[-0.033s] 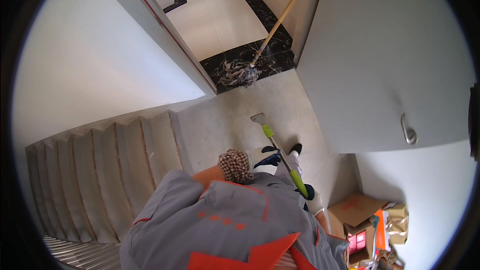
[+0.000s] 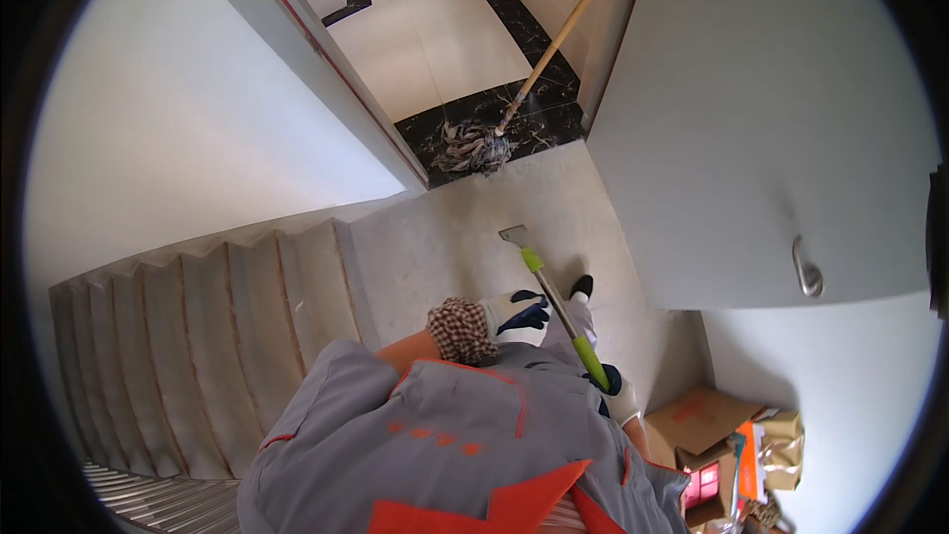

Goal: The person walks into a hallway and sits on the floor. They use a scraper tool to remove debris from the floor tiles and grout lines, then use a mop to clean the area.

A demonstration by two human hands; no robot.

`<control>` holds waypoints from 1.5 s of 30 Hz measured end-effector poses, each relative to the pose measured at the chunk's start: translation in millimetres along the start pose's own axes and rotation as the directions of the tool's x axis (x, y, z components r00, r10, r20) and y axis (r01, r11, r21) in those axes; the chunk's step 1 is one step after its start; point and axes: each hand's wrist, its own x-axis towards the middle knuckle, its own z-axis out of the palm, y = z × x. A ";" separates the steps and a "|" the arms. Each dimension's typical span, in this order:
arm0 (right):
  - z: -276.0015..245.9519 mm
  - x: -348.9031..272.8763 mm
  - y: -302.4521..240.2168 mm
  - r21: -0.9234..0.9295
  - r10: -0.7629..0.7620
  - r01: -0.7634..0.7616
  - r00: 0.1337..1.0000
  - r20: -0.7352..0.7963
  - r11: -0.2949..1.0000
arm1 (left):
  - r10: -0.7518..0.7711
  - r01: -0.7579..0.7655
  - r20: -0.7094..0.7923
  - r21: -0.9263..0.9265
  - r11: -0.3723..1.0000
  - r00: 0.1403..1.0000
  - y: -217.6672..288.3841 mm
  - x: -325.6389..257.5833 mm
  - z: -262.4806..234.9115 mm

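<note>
A long-handled scraper (image 2: 564,311) slants across in front of me, with a flat metal blade and green fittings on a silver shaft. My right hand (image 2: 620,399), in a white and navy glove, is closed round its green lower grip; the sleeve and body partly hide it. My left hand (image 2: 517,316), gloved alike with a brown checked cuff, sits beside the middle of the shaft. Its fingers are bent but apart, with nothing seen inside them. The blade hangs over the grey landing (image 2: 450,237); whether it touches the floor I cannot tell.
Stairs (image 2: 213,336) go down on the left beside a metal railing (image 2: 158,502). Ahead, a mop (image 2: 474,146) with a bamboo handle stands on the black doorway threshold. A grey door (image 2: 761,119) stands open at right. A cardboard box (image 2: 697,415) and other packaging lie lower right.
My left hand has drawn slightly left, away from the shaft. The scraper's head has shifted a little to the right; my right hand keeps its grip.
</note>
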 end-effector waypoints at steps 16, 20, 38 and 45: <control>-56.1 370.3 -165.3 -0.047 -0.233 0.302 0.816 0.529 0.952 | 0.213 -0.662 -0.647 -0.601 0.447 0.732 187.6 116.2 -60.6; -41.1 511.1 -175.6 0.069 -0.284 0.276 0.908 0.309 0.959 | 0.018 -0.740 -0.795 -0.556 0.380 0.607 220.9 68.9 -115.4; 7.2 829.2 -294.6 0.467 0.229 -0.170 0.971 -0.073 0.868 | 0.230 -0.573 -0.717 -0.279 0.770 0.658 361.9 57.3 -319.1; -3.3 900.1 -281.5 0.530 0.337 -0.239 0.937 -0.094 0.813 | 0.241 -0.623 -0.728 -0.311 0.718 0.642 369.2 66.5 -341.0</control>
